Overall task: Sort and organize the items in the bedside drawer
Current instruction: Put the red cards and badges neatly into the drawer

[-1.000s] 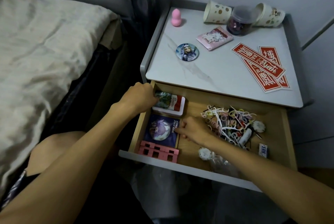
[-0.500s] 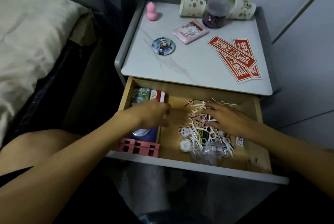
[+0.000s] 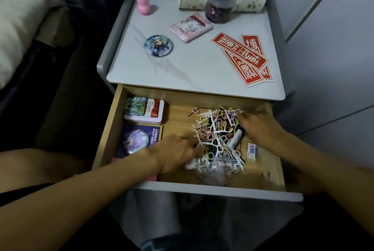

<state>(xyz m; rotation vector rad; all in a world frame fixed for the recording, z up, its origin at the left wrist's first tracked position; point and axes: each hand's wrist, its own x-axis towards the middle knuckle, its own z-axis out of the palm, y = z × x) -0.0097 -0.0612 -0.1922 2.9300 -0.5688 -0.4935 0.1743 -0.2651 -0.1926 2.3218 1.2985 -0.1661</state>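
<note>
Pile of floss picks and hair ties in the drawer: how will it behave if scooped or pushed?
The pile looks like many loose, thin pieces, so probably light and apt to scatter if scooped. Picks and loops overlap, so clumps may snag together. On the smooth drawer floor it likely slides.

The wooden drawer (image 3: 109,129) stands pulled out. Between the left hand (image 3: 176,153) and the right hand (image 3: 261,127) lies a tangled heap of floss picks and hair ties (image 3: 212,127), white, pink and yellow, with both hands touching its edges. A small white tube (image 3: 234,140) lies tilted in the heap, just beside the right hand. A crumpled clear bag (image 3: 212,170) sits just right of the left hand's fingers. A white eraser (image 3: 251,152) lies flat near the right wrist. Left of the left hand a purple badge card (image 3: 139,139) lies flat. Beyond that card sits a white-and-red tin (image 3: 153,113).
</note>
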